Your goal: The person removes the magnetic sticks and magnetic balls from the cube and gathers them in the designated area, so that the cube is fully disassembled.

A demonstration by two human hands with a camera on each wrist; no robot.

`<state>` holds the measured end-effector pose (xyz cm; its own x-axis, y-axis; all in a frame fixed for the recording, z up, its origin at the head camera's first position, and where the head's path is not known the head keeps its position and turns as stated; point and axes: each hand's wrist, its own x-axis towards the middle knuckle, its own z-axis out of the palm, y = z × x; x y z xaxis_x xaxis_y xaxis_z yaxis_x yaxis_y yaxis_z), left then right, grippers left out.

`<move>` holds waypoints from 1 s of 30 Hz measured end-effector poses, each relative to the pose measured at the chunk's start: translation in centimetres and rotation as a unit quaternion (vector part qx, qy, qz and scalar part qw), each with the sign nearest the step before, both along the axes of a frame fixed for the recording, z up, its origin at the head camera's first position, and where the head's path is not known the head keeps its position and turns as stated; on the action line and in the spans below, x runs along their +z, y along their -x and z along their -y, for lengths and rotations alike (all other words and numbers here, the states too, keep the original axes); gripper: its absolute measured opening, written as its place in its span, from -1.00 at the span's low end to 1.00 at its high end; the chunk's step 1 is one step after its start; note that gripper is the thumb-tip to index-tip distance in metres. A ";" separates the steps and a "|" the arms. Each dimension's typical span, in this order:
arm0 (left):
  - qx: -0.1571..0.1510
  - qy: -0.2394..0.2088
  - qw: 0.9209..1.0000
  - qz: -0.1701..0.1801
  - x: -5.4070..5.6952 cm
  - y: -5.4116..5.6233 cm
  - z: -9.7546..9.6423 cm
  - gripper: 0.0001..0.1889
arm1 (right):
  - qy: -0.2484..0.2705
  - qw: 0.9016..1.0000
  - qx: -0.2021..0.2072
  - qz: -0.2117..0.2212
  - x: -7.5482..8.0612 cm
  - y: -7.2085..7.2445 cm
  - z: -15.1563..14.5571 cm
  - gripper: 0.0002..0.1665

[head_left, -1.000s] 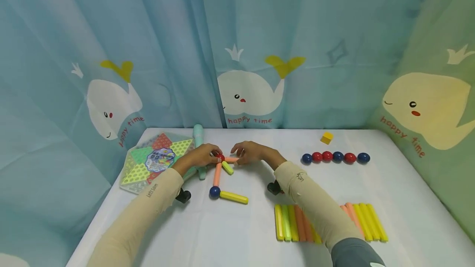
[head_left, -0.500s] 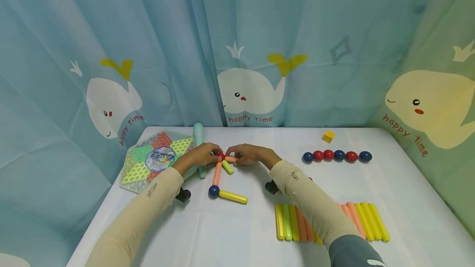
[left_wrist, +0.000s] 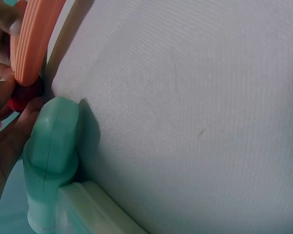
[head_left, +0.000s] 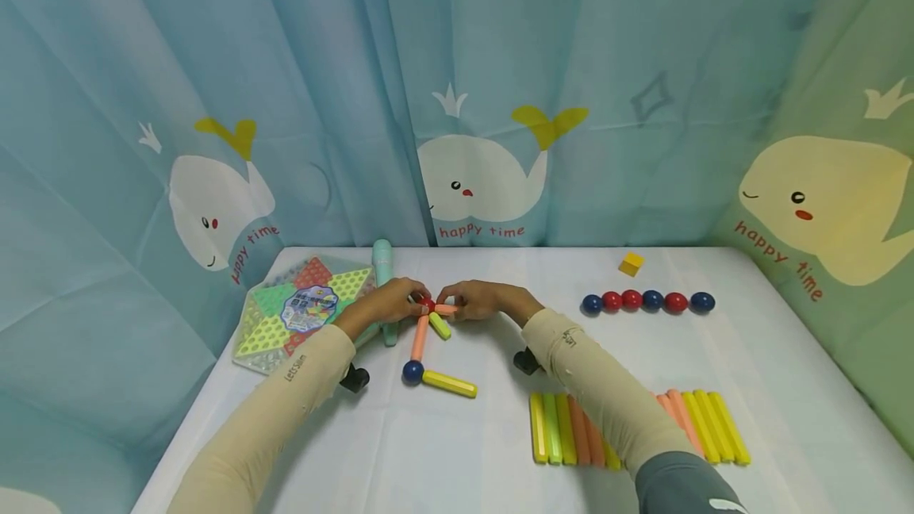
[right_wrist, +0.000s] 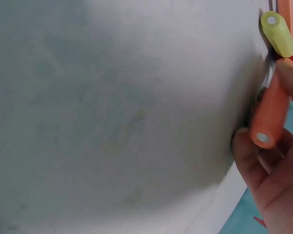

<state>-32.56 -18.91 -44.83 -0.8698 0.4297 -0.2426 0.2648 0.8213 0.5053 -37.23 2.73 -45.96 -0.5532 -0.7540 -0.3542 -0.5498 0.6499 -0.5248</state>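
Note:
My left hand (head_left: 391, 300) pinches a red ball (head_left: 428, 305), from which several magnetic-looking sticks spread. With its thumb and fingers, my right hand (head_left: 477, 300) holds the short orange stick (head_left: 446, 309) on the ball's right side; the right wrist view shows a round silvery spot on the end of this orange stick (right_wrist: 262, 137). A yellow-green stick (head_left: 439, 326) points toward the front right from the ball. Another orange stick (head_left: 419, 339) runs down to a blue ball (head_left: 412, 372), which has a yellow stick (head_left: 450, 383) at its right.
Left of the hands lie a star-patterned game board (head_left: 309, 306) and a teal stick-shaped object (head_left: 382, 264). A row of red and blue balls (head_left: 651, 301) and a yellow cube (head_left: 631, 264) sit at the back right. Several coloured sticks (head_left: 557, 428) line the front right, partly behind the right sleeve.
My right hand has moved slightly left, its fingers coming together on the short orange stick by the red ball. The left hand keeps its hold, almost still.

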 end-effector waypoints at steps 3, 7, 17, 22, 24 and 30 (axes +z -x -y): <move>-0.009 -0.004 1.000 -0.006 -0.1 0.0 -0.3 -0.67 | 0.009 1.000 -0.009 0.002 -0.1 -0.1 0.0 -0.73; -0.023 -0.009 1.000 -0.015 -0.2 0.0 -0.6 -0.69 | 0.037 0.999 -0.025 -0.014 -0.3 -0.4 0.2 -0.81; -0.031 -0.011 0.999 -0.024 -0.5 0.1 -1.1 -0.67 | 0.078 0.994 -0.059 -0.057 -0.5 -0.6 -0.1 -0.85; -0.022 -0.003 1.000 -0.021 -0.6 0.1 -1.0 -0.67 | 0.079 0.992 -0.063 -0.070 0.2 -0.6 -1.7 -0.80; -0.017 -0.002 1.000 -0.018 -0.6 0.0 -0.9 -0.67 | 0.085 0.992 -0.068 -0.069 0.8 -0.7 -2.9 -0.73; -0.003 -0.004 1.000 -0.019 -0.6 -0.4 0.0 -0.68 | 0.157 0.984 -0.080 -0.031 3.6 -2.6 -8.9 -0.71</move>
